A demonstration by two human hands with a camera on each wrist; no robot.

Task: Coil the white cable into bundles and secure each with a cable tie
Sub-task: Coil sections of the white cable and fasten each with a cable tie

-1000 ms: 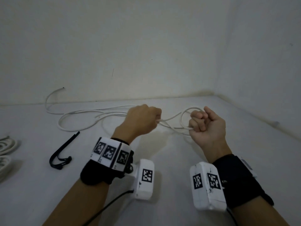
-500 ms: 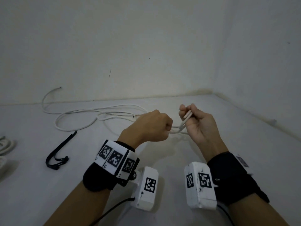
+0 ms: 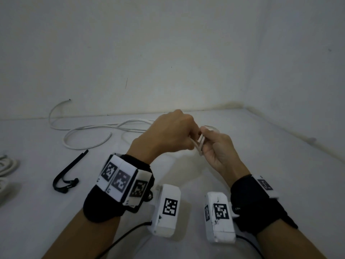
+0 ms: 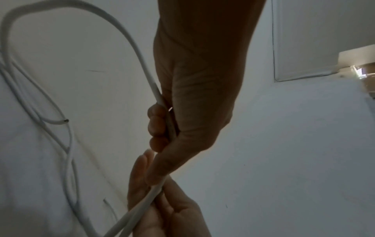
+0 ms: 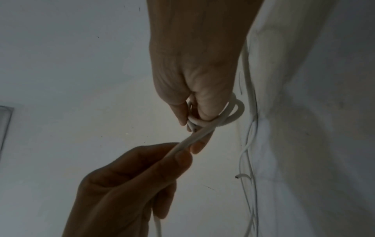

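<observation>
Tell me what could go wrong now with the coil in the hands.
The small loop of white cable is held only by the right hand; a weak grip may let it spring open. The loose cable lying on the white surface may tangle while the left hand pulls it.

coiled bundles (image 3: 5, 165) cut off at left edge

White counter (image 3: 270, 165) lies under your fingers (image 3: 214, 135) and meets plain walls (image 3: 168, 43) just beyond them, with the corner off to their right. Thin dark wall mark (image 3: 126, 83) up-left of fingers. Black cord (image 3: 128, 233) on counter well behind them. Left wrist view: framed wall panel (image 4: 314, 40) right of fingers.
</observation>
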